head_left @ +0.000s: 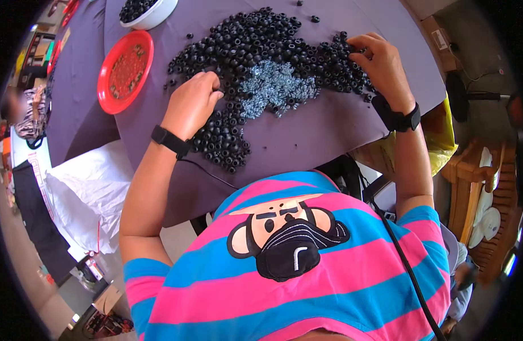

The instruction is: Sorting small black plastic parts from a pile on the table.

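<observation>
A wide heap of black barrel-shaped beads [247,35] lies on the table, with a patch of clear bluish-grey small pieces [275,85] in its middle. My left hand [194,101] is at the heap's left side, its fingers pinched together on a dark bit that looks like a black bead. On the far right, my right hand [382,63] touches the edge of the heap. Its thumb and forefinger are curved and apart, with black beads between and beside them. Both wrists wear black bands.
Left of the heap sits a red plate [105,85] with small pieces in it. A white tub [159,16] of black beads stands behind it. The grey tablecloth [307,139] curves near my body. A yellow bag [443,136] hangs at the right; white sheeting [94,182] lies at the left.
</observation>
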A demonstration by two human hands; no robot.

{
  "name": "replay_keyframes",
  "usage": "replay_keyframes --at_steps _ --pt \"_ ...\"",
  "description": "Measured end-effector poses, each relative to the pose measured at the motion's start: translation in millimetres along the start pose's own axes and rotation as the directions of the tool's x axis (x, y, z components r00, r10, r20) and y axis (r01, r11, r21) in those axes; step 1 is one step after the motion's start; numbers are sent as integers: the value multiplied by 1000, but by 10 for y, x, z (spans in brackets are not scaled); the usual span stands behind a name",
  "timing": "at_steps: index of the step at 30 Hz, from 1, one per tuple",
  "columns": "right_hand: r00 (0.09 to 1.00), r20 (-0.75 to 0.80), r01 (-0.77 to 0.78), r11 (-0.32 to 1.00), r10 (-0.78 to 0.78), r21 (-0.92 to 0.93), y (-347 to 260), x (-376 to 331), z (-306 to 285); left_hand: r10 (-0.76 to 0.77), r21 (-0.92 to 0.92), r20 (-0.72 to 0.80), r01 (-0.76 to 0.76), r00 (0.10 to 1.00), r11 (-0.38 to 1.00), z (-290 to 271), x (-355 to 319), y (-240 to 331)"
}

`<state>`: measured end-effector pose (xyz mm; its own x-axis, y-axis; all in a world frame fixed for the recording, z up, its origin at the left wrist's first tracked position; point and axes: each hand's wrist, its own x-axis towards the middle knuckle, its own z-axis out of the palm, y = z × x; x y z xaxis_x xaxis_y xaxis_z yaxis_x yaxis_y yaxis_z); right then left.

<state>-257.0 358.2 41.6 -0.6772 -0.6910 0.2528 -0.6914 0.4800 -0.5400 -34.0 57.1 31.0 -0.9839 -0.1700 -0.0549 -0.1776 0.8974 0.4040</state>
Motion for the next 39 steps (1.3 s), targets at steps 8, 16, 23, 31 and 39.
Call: replay_keyframes --at_steps 8,16,23,31,39 --pt "978 122 159 982 -170 99 -533 -128 245 10 49 25 -11 1000 999 -29 -41 -18" --pt "872 372 309 947 -317 82 -837 -454 673 -223 -731 127 243 967 638 -173 -393 92" --pt "940 252 188 965 -232 185 -787 -467 558 -199 -863 317 369 927 344 26 -887 327" --pt "881 388 290 957 -269 5 -848 -450 754 -168 -916 330 358 929 180 128 -889 367" --pt "941 213 209 946 -263 247 -904 -402 670 -145 -905 424 421 894 -57 147 -790 427"
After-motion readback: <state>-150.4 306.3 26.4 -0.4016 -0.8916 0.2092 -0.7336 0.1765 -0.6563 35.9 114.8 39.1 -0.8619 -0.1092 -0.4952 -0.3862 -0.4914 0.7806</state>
